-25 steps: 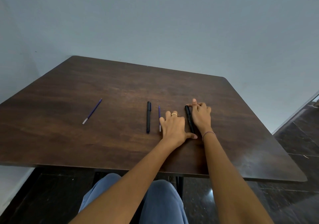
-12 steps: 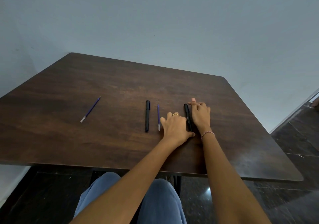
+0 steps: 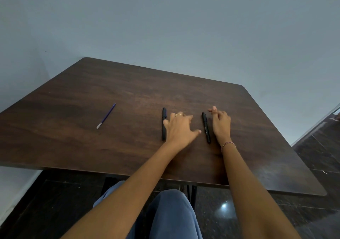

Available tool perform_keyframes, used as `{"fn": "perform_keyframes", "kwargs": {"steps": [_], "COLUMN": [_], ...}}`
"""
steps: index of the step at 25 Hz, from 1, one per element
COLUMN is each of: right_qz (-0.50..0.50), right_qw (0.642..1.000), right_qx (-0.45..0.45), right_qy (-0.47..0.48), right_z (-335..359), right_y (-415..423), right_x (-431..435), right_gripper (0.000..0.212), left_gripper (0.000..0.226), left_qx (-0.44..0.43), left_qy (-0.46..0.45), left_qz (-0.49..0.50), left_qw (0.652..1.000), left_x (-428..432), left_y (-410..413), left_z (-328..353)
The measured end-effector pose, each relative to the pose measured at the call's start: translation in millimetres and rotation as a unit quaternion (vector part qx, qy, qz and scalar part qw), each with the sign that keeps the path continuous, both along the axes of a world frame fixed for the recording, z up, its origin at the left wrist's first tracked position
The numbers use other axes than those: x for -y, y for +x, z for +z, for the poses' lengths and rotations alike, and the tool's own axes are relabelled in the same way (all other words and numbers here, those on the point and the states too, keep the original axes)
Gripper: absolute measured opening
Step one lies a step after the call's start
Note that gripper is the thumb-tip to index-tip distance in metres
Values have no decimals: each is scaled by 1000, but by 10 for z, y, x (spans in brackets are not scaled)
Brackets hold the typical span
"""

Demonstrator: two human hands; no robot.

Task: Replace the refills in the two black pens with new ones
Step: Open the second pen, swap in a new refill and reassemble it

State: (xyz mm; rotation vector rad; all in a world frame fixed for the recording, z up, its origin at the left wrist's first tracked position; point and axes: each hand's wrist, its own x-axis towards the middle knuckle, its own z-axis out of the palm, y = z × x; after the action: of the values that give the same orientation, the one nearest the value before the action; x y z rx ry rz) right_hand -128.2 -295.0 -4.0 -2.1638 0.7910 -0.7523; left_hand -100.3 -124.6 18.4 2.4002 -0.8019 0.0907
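A: Reaching across now, the left hand (image 3: 179, 128) is spread wide, palm down, between the two black pens, holding nothing that I can see.

B: And the right hand (image 3: 220, 123)?

A: Loose and part-curled, empty, just beside the right pen (image 3: 206, 127), apart from it. That pen lies flat on the tabletop (image 3: 73, 137). The left pen (image 3: 164, 123) lies flat too, its near part touching or just under the edge of the left hand; I cannot tell which.

B: Where are the refills?

A: One blue refill (image 3: 106, 115) lies well off to the left. A sliver of blue shows at the left fingertips (image 3: 173, 114), too small to name for certain.

B: So what's the step, in your judgement?

A: Picking up one pen to open it. Neither pen looks opened, so the task seems to be at or near its start. I'd take the pen with the thumb and two fingers near the middle, lift it clear rather than drag it, then let the other hand grip the far end so the barrel can be twisted apart.

B: Risks?

A: A round pen rolls on smooth wood, and a nudge could knock a thin refill out of reach.
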Motion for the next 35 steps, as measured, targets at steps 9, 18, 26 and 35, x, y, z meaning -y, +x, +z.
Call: {"fn": "perform_keyframes", "kwargs": {"steps": [9, 18, 26, 35], "right_qz": [77, 238, 229, 214], "right_qw": [987, 966, 962, 977], "right_qx": [40, -95, -143, -4], "right_qy": [-139, -15, -46, -5], "right_z": [327, 314, 252, 321], "right_y": [231, 683, 766, 715], "right_x": [-457, -1075, -1138, -1228], "right_gripper": [31, 38, 42, 39], "left_gripper": [97, 131, 117, 104], "left_qx": [-47, -112, -78, -36], "left_qy": [-9, 31, 6, -79], "left_qz": [-12, -119, -114, -61], "left_qw": [999, 986, 990, 994], "left_x": [-675, -1010, -1000, -1035], "left_y": [504, 621, 651, 596], "left_z": [-6, -183, -270, -253]}}
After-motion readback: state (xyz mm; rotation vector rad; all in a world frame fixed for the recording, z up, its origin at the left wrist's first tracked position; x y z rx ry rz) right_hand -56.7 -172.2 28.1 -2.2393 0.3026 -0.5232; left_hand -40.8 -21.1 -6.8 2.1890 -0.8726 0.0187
